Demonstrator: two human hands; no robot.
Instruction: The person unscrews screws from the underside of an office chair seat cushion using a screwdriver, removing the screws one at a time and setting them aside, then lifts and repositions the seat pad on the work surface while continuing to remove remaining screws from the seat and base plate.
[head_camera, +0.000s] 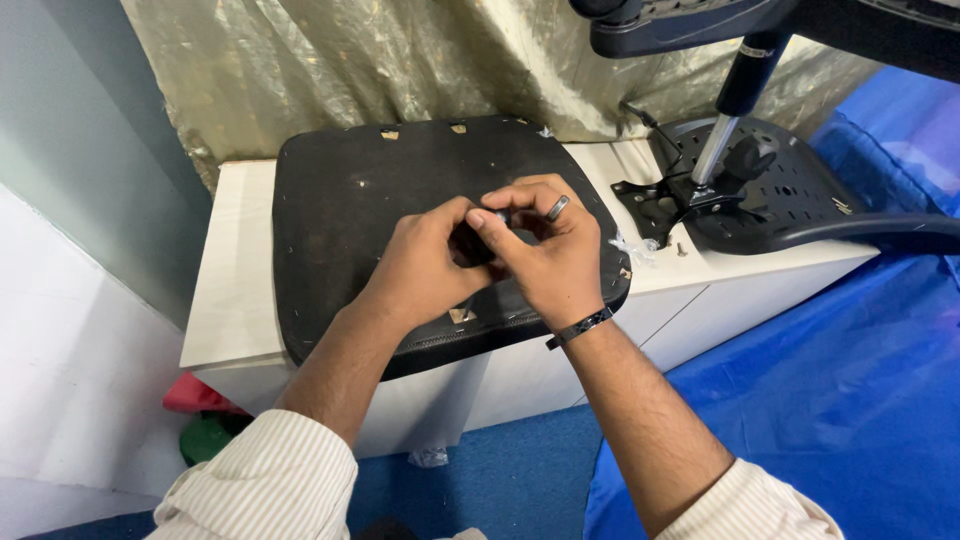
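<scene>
**benchrat:** Going left to right. Pale wall on the far left, crinkled gold sheet (400, 60) hung behind, and a white bench (235, 270) with a black seat pad (370, 200) lying on it, underside up. Both hands meet over the middle of that pad. The left hand (425, 265) is curled in with thumb and forefinger pinched onto a small dark part (470, 245), and the right hand (550, 250), the one with a ring and a dark wristband, folds over it from the other side, fingertips (490, 217) closed on the same piece.

**swivelfix:** So both hands are clamped on it? What is it?

**benchrat:** Yep, a narrow two-handed pinch, with the part right between the fingertips and just above the pad. Could be a knob or fitting; honestly it's too buried in fingers to say.

**swivelfix:** For fiddly work like that I'd steady it with one hand, work it with the other, and stay low over the pad so a slip doesn't send it off.

**benchrat:** Fair. Right of the grip sits the black chair base plate (790, 195) with its chrome gas cylinder (715, 150), a loose screw (681, 249) beside it, then blue tarp (850, 380).
</scene>
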